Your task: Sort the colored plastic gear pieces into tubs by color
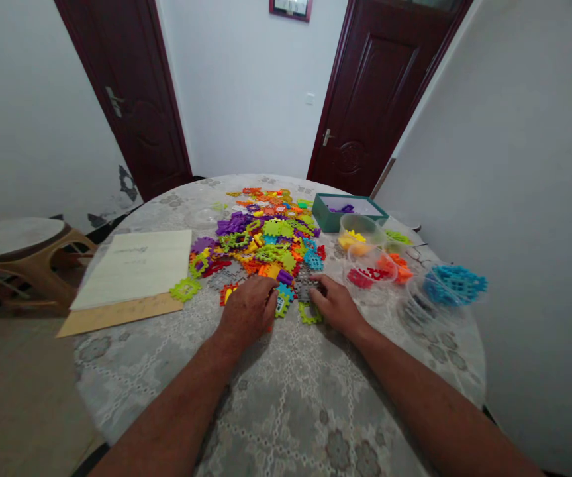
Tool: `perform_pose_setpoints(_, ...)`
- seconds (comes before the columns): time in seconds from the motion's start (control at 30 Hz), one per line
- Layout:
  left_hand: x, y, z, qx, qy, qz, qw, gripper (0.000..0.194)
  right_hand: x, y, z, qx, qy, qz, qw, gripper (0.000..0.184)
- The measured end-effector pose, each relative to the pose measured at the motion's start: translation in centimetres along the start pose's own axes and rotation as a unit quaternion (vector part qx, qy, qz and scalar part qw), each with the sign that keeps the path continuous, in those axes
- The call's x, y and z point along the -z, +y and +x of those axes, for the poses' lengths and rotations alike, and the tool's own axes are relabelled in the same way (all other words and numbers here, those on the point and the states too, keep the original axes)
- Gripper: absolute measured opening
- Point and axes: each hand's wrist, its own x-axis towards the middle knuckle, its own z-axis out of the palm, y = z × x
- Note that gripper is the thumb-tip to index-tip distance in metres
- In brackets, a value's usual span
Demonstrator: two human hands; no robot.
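A heap of colourful interlocking plastic building pieces [279,228] covers the middle of the table. My left hand [250,308] rests on the near edge of the heap, its fingers curled down; whatever they hold is hidden behind the hand. Beside its thumb are a blue and green window piece [283,303] and an orange and purple piece [279,273]. My right hand [334,303] is on the heap's right side, with thumb and fingers closed at the edge of a grey building piece [302,286]. Just below that is a lime green square frame piece [310,314].
To the right stand clear tubs of sorted pieces: yellow [355,240], red [365,277] and blue [455,285]. Behind them is a green box [326,215] with purple pieces. White paper [137,265] and a brown sheet [117,317] lie left. A stool [22,245] stands beyond.
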Motion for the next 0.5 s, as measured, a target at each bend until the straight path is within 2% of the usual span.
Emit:
perform_pose_setpoints(0.1,0.0,0.0,0.0,-0.006,0.001,-0.003,1.000,0.017,-0.9,-0.3,-0.2,0.060,0.002,-0.065,0.996,0.035)
perform_pose_setpoints(0.27,0.0,-0.1,-0.1,-0.002,0.005,-0.004,1.000,0.017,-1.3,-0.3,-0.3,0.055,-0.027,-0.114,0.992,0.047)
perform_pose_setpoints(0.37,-0.1,-0.1,-0.1,-0.007,0.002,0.000,1.000,0.017,-1.0,-0.3,-0.4,0.046,-0.041,-0.101,0.993,0.051)
perform_pose_setpoints(0.5,0.0,0.0,-0.1,-0.012,-0.005,0.000,1.000,0.016,-0.6,-0.1,-0.3,0.026,-0.029,-0.038,0.999,0.055)
